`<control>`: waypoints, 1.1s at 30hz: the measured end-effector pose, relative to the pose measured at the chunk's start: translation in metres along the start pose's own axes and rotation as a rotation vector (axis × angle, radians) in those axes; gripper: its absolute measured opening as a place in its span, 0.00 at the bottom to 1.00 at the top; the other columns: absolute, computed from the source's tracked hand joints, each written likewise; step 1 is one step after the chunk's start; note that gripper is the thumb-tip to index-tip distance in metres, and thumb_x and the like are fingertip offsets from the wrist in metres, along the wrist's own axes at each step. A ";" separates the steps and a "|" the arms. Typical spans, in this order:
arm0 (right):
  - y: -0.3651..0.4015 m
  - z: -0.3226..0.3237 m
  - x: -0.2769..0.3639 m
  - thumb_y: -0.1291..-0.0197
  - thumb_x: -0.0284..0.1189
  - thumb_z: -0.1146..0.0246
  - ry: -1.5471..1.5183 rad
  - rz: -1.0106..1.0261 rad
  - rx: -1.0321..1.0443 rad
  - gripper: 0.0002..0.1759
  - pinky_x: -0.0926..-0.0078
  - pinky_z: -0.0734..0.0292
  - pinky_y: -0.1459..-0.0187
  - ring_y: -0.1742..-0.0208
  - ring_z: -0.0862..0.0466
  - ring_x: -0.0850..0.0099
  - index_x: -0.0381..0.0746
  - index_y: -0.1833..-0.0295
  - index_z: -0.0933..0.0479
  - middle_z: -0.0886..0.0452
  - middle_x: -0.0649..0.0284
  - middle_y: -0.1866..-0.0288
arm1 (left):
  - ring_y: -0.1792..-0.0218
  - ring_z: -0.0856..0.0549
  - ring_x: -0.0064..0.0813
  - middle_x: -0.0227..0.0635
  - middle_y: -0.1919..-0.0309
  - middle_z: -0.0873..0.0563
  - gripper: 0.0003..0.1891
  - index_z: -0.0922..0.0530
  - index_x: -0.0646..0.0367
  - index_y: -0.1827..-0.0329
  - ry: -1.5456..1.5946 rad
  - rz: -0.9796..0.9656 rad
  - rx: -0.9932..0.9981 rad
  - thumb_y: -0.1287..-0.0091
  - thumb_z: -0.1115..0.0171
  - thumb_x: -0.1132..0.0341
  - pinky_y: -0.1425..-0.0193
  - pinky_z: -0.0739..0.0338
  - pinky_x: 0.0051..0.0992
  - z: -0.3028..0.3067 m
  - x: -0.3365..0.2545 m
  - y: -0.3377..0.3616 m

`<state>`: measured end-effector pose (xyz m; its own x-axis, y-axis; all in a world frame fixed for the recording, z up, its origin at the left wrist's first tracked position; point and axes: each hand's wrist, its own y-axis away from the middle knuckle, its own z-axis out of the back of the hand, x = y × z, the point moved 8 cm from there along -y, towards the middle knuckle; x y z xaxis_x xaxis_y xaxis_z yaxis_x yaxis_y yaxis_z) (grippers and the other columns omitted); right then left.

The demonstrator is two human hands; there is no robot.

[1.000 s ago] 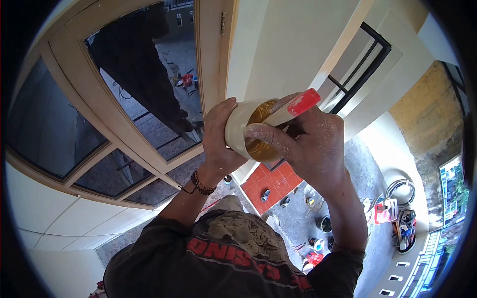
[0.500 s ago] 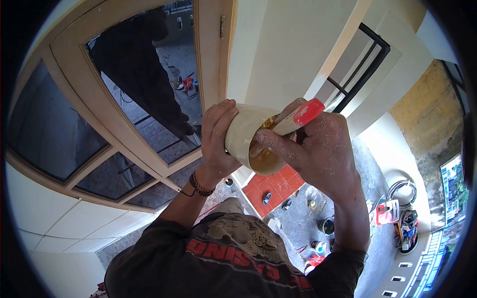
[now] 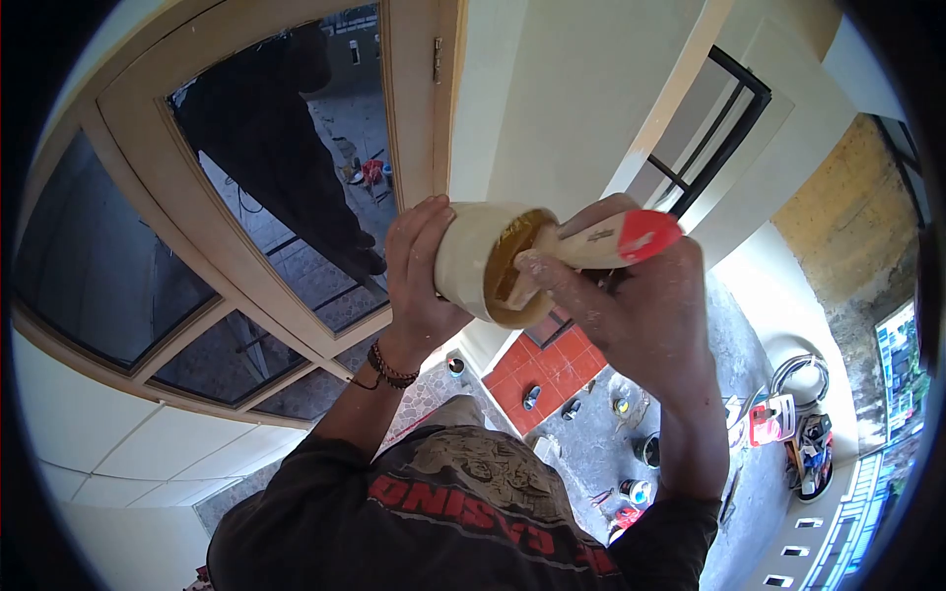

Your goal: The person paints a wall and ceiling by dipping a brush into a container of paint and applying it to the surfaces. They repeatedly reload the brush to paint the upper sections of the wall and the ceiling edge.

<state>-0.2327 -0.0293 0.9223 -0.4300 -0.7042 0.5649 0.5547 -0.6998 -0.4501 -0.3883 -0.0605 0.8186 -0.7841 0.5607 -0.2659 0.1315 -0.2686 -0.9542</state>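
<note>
My left hand (image 3: pixel 418 266) is wrapped around the side of a cream paint pot (image 3: pixel 468 261), which is tilted with its mouth toward the right. Amber-brown liquid or coating shows inside the pot. In my right hand (image 3: pixel 641 315) is a paintbrush (image 3: pixel 596 243) with a pale wooden handle and a red end. The handle points up to the right, and the brush's lower part reaches into the pot's mouth. My right thumb lies along the brush near the rim. The bristle tips are hidden inside the pot.
A wood-framed glass door (image 3: pixel 419 118) stands at the left, reflecting a dark figure. Far below lie red tiles (image 3: pixel 552 369), sandals (image 3: pixel 532 397), several paint cans (image 3: pixel 636 490) and a dark bucket (image 3: pixel 647 450). A coiled hose (image 3: pixel 800 379) and a tool container (image 3: pixel 814 458) are at the right.
The brush handle has swung lower and to the right, showing more of its wood. The pot has shifted slightly left and turned, and my right hand has moved slightly right.
</note>
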 end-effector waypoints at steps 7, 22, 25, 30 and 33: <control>0.001 0.012 0.017 0.47 0.24 0.29 0.049 0.278 0.026 0.12 0.75 0.18 0.66 0.65 0.14 0.72 0.36 0.58 0.22 0.16 0.60 0.66 | 0.48 0.17 0.31 0.42 0.46 0.20 0.43 0.31 0.64 0.38 0.198 0.253 0.256 0.59 0.17 0.64 0.42 0.23 0.30 -0.018 0.012 0.015; 0.031 -0.005 0.029 0.54 0.28 0.32 0.363 0.720 0.002 0.11 0.67 0.17 0.67 0.62 0.14 0.63 0.40 0.62 0.22 0.20 0.59 0.61 | 0.50 0.16 0.25 0.39 0.49 0.16 0.42 0.30 0.64 0.38 0.559 0.425 0.497 0.58 0.19 0.63 0.44 0.22 0.29 -0.032 0.012 0.011; 0.035 -0.006 0.027 0.54 0.29 0.32 0.399 0.763 -0.032 0.11 0.67 0.15 0.64 0.60 0.14 0.61 0.40 0.62 0.22 0.20 0.57 0.60 | 0.50 0.16 0.26 0.38 0.50 0.16 0.41 0.29 0.64 0.39 0.565 0.450 0.500 0.59 0.19 0.64 0.44 0.22 0.29 -0.033 0.012 0.011; 0.037 -0.009 0.027 0.53 0.29 0.33 0.458 0.791 -0.051 0.11 0.69 0.15 0.62 0.58 0.14 0.61 0.40 0.62 0.21 0.19 0.57 0.59 | 0.51 0.15 0.26 0.38 0.51 0.15 0.40 0.28 0.63 0.40 0.566 0.455 0.481 0.60 0.20 0.65 0.44 0.22 0.28 -0.030 0.014 0.007; 0.021 0.005 0.017 0.53 0.23 0.31 0.204 0.541 0.026 0.12 0.73 0.16 0.62 0.60 0.14 0.63 0.40 0.60 0.21 0.18 0.58 0.59 | 0.52 0.16 0.26 0.38 0.52 0.15 0.40 0.27 0.62 0.42 0.507 0.459 0.523 0.62 0.19 0.65 0.44 0.22 0.28 -0.029 0.015 0.008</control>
<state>-0.2248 -0.0551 0.9262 -0.2076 -0.9716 0.1138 0.7497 -0.2328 -0.6195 -0.3808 -0.0315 0.8031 -0.3401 0.5568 -0.7578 -0.0249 -0.8109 -0.5847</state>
